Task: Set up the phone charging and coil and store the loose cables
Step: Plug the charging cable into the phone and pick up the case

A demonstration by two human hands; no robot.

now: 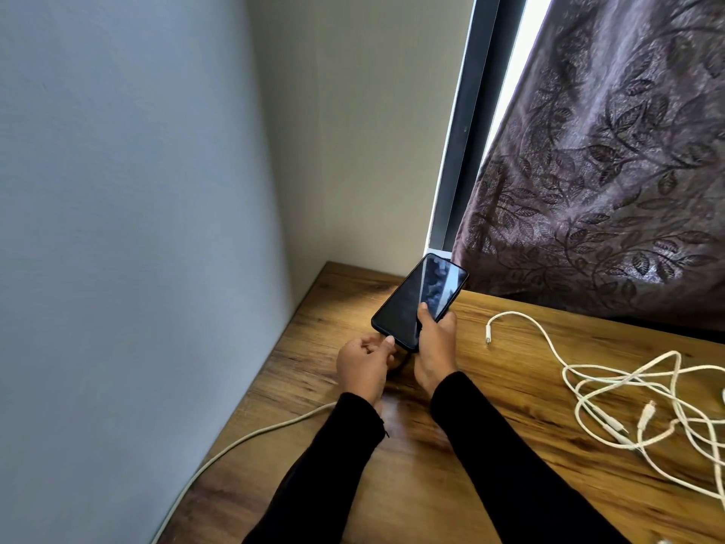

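Phone (419, 300), dark-screened and tilted up off the tabletop (490, 445) near its back corner by the curtain (608, 170), is clasped round its lower end by the right hand (435, 351), while the left hand (367, 363) pinches something at the phone's bottom edge, probably the plug of the charging cable (243, 439) trailing behind that wrist. The plug itself is hidden, so a skewed push could miss the port or jolt the phone loose. Right of the phone, the tangled white cables (643, 402) could snag a sleeve.
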